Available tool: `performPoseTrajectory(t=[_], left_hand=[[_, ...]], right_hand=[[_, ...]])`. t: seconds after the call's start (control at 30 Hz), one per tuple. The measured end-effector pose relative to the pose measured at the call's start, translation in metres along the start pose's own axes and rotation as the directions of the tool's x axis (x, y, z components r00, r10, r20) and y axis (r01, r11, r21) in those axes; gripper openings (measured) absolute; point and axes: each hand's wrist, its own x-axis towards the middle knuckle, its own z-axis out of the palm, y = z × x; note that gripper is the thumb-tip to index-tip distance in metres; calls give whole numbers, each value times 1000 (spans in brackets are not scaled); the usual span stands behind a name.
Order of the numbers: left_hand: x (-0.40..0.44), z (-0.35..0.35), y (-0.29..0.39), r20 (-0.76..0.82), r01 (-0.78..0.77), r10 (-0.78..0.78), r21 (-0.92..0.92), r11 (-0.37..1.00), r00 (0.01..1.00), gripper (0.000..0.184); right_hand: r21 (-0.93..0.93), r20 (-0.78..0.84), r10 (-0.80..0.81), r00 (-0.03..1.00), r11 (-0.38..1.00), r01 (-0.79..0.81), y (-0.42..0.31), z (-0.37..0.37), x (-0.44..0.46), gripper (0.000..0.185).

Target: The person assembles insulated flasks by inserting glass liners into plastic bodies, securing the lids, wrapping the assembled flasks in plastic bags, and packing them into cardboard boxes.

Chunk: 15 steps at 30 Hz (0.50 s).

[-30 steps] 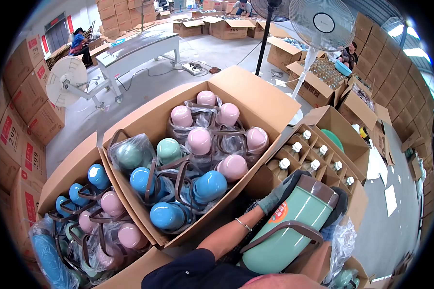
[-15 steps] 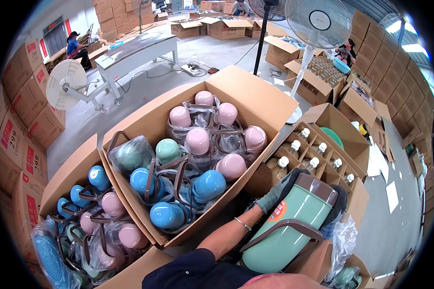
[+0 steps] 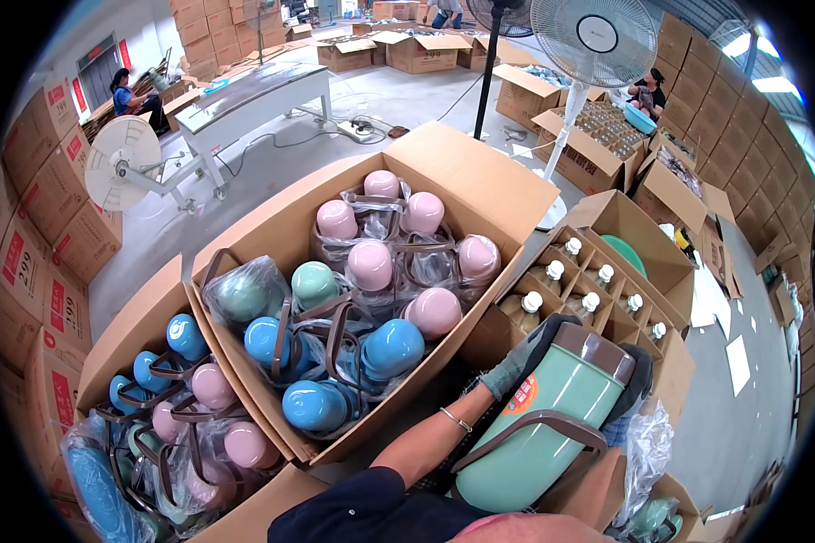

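Note:
A light green thermos jug (image 3: 539, 434) with a brown rim, a brown carrying handle and an orange sticker lies tilted across my lap, its rim end pointing away from me. My left hand (image 3: 516, 366), in a grey work glove with dark fingers, is closed against the jug's left side near the rim. On the opposite side, my right hand (image 3: 638, 385), in a dark glove, grips near the rim, its fingers partly hidden by the jug. Just beyond, a divided carton (image 3: 552, 328) holds several clear bottles (image 3: 590, 304) with white caps.
Ahead on the left, an open carton (image 3: 466, 172) holds pink, blue and green jugs; another carton (image 3: 91, 385) stands beside it. A standing fan (image 3: 598, 36) and a white worktable (image 3: 244, 113) are behind. Plastic wrap (image 3: 647, 452) hangs at right. Other people sit farther off.
The jug and both my hands stay practically in place. In the background, the people have shifted their posture slightly.

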Motion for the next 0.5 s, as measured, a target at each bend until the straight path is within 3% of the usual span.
performPoseTrajectory(t=[0.13, 0.23, 0.37, 0.5], left_hand=[[-1, 1, 1, 0, -5, 5, 4, 1000, 1000, 37], [0, -3, -2, 36, -124, 119, 246, 961, 992, 35], [0, -5, -9, 37, -132, 127, 200, 971, 991, 35], [1, -5, -10, 38, -88, 84, 117, 989, 996, 36]], right_hand=[[161, -29, 86, 996, 984, -80, 8, 2, -2, 37], [112, -11, 69, 998, 991, -68, 4, 1, 0, 38], [147, -5, 94, 996, 985, -92, -1, 1, 0, 38], [63, -4, 75, 997, 995, -74, -5, 1, 0, 39]])
